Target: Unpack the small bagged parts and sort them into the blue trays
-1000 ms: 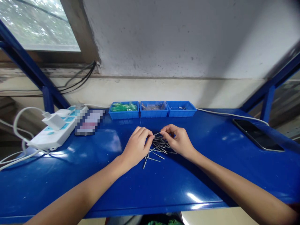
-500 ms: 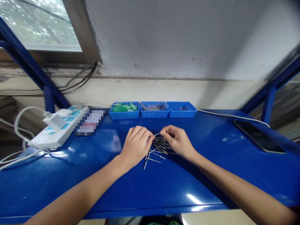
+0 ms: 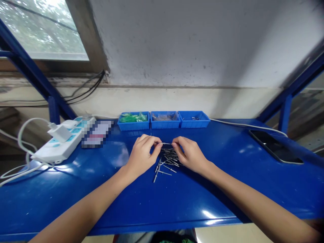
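Note:
Between my two hands a thin metal rivet (image 3: pixel 166 143) is stretched level above the blue table (image 3: pixel 141 206). My left hand (image 3: pixel 143 153) pinches its left end with thumb and forefinger. The right end sits in the fingertips of my right hand (image 3: pixel 190 152). Just below and behind the fingers lies a heap of pop rivets (image 3: pixel 170 157), partly covered by my right hand. Several loose rivets (image 3: pixel 165 173) are spread on the near left side of the heap.
Three blue bins stand along the wall: one with green bags (image 3: pixel 133 126), one with clear bags (image 3: pixel 165 125), one with a few metal pieces (image 3: pixel 194 124). A white power strip (image 3: pixel 63 143) and a blurred phone-like object (image 3: pixel 97 134) lie left, a black phone (image 3: pixel 275 146) right.
My hands have drawn slightly apart, and the rivet between them has turned from slanted to level, showing more of its length. The camera view has shifted a little.

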`<state>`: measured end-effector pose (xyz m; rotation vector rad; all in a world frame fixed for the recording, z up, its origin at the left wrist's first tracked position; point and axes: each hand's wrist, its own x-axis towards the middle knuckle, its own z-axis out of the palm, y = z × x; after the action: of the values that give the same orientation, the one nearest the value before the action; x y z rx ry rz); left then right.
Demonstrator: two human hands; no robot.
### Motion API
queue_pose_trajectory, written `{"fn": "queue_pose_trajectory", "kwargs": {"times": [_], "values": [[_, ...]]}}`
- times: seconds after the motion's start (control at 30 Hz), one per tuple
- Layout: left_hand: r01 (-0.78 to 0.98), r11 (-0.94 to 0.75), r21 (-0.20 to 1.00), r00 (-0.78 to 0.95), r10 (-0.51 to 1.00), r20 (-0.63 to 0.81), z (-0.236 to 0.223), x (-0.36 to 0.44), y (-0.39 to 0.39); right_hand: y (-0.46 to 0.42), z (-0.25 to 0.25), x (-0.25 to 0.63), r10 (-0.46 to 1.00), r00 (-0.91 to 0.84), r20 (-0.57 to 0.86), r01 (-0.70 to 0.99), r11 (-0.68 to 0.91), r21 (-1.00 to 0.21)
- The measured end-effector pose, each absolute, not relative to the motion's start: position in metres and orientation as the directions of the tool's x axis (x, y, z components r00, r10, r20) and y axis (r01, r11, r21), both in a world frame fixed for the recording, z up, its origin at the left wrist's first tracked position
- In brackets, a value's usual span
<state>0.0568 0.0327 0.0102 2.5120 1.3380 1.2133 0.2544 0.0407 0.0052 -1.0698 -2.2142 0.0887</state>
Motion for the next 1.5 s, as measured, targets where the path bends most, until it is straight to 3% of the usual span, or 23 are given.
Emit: {"fn": "queue_pose_trajectory", "kwargs": {"times": [0.3, 1.1, 1.5], "values": [[0.641, -0.661, 0.39, 0.383, 0.716, 0.584, 0.0092, 0.0539, 0.0322, 0.038, 0.0067, 0.2539, 0.599, -0.521, 0.608, 0.597, 0.765, -0.242], [0.66, -0.671, 0.338, 0.415, 0.701, 0.58, 0.0078, 0.0532, 0.0357, 0.0386, 0.0046, 0.254, 0.607, -0.451, 0.654, 0.59, 0.753, -0.291], [0.551, -0.756, 0.352, 0.481, 0.633, 0.607, 0.0112, 0.0539, 0.0351, 0.0373, 0.0064, 0.2538, 0.615, -0.441, 0.654, 0.56, 0.758, -0.334]]}}
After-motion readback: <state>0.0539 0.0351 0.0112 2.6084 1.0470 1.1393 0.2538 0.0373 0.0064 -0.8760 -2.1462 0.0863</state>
